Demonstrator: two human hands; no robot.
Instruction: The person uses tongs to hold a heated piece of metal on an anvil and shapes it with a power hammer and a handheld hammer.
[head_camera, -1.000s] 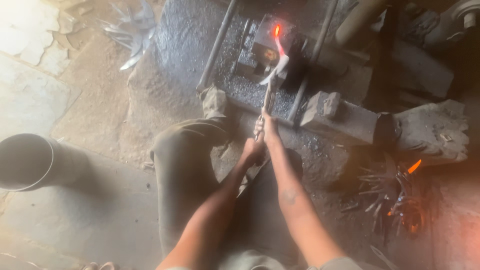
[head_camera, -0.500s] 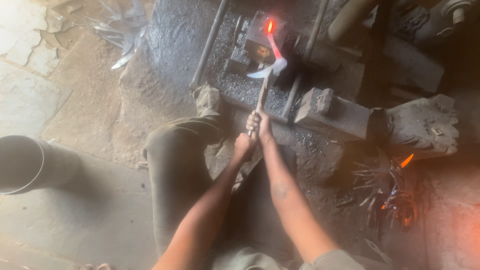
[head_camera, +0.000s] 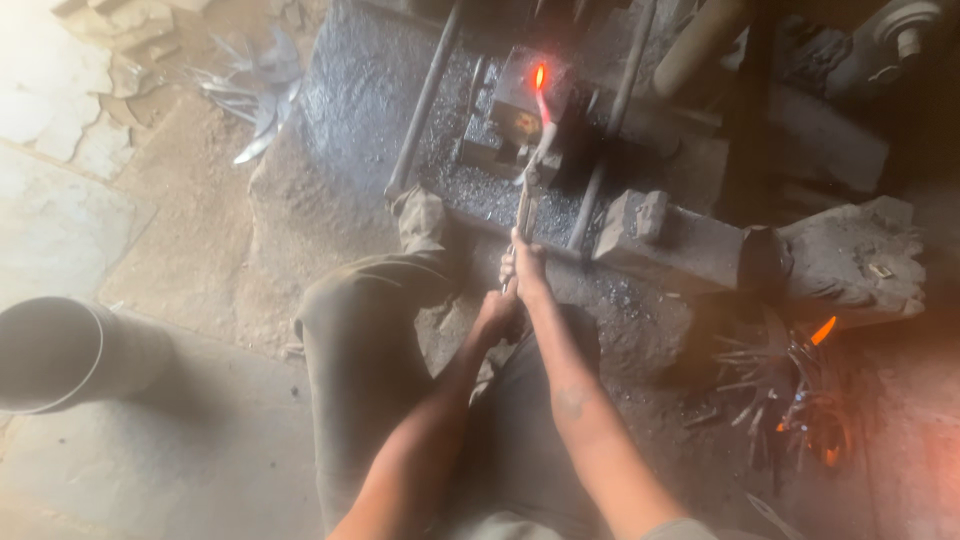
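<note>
Both hands are clamped on the handles of a pair of long tongs (head_camera: 524, 205): the right hand (head_camera: 524, 265) sits further up the handles, and the left hand (head_camera: 497, 318) grips just behind and below it, the two almost touching. The tongs reach straight away from the hands to a glowing orange-red metal piece (head_camera: 541, 95), which stands well beyond the right hand on top of a dark anvil block (head_camera: 520, 110). Two long steel bars (head_camera: 422, 100) lie either side of the block. Far to the right of the hands, embers glow in a heap of scrap rods (head_camera: 790, 395). A grey cylinder (head_camera: 50, 355) lies well off to the left.

Compared with half a second ago, both hands hold the handles the same way, and the hot piece remains on the block.
</note>
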